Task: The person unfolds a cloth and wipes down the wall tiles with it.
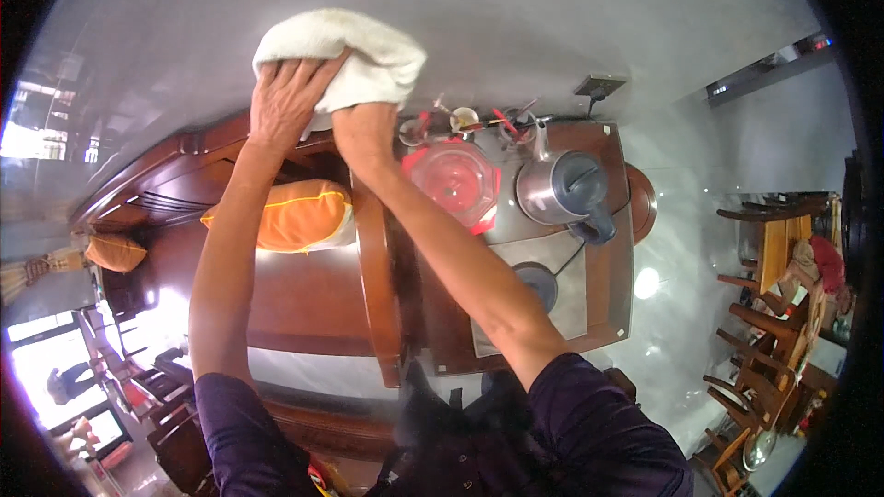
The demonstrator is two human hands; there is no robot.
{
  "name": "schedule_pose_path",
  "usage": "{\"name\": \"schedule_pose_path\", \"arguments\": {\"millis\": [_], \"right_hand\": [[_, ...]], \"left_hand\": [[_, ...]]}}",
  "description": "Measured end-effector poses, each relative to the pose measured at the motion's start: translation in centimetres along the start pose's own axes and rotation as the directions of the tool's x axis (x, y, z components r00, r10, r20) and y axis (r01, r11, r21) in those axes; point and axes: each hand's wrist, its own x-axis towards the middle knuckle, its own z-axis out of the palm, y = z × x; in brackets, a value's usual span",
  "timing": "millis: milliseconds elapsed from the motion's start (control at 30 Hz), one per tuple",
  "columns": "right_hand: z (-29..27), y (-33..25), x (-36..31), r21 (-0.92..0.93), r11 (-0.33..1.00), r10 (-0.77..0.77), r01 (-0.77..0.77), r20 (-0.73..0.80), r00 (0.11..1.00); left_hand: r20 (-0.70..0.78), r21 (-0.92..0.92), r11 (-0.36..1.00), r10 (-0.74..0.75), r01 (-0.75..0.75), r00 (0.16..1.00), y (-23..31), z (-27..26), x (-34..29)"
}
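Observation:
A folded white towel [345, 51] lies against the glossy grey wall [516, 9], above the back of a wooden bench. My left hand [287, 103] presses on the towel's lower left part, its fingers bent over the cloth and its thumb pointing right. At the towel's lower edge, my right hand [366, 132] grips the cloth; its fingers are hidden in the folds. Both arms stretch up and forward from dark sleeves, and the right forearm passes over the edge of a small wooden table [608, 313].
On that table stand a steel kettle [549, 189], a red-and-clear octagonal dish [453, 182] and several cups. A wall socket [599, 86] with a plugged-in cord sits above. Orange cushions [304, 216] rest on the wooden bench [308, 299]. Wooden chairs [764, 340] stand far right.

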Motion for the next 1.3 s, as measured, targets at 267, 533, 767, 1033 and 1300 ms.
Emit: {"name": "schedule_pose_path", "arguments": {"millis": [267,533,767,1033,1300], "right_hand": [[1.0,-7.5,5.0,-0.054,0.991,-0.123,0.121,-0.041,0.992],[14.0,-5.5,-3.0,0.005,1.0,0.001,0.0,-0.128,0.992],[11.2,-4.8,-2.5,0.317,0.91,0.298,-0.267,-0.053,0.953],[0.8,0.4,0.9,0.345,0.876,0.394,-0.337,-0.108,0.913],[-0.4,2.8,1.5,0.294,0.863,0.477,-0.411,-0.204,0.855]], "left_hand": [[-0.356,-0.133,0.979,-0.195,0.157,0.914,-5.7,-4.0,3.6],[-0.114,-0.024,0.987,-0.161,0.159,0.98,-9.4,2.0,-7.7],[-0.098,-0.049,0.99,-0.138,0.134,0.986,-7.1,3.2,-6.8],[-0.156,-0.222,0.961,0.134,-0.167,0.979,0.5,2.4,1.5],[-0.366,-0.297,0.887,0.237,-0.354,0.9,1.1,1.8,4.8]]}}
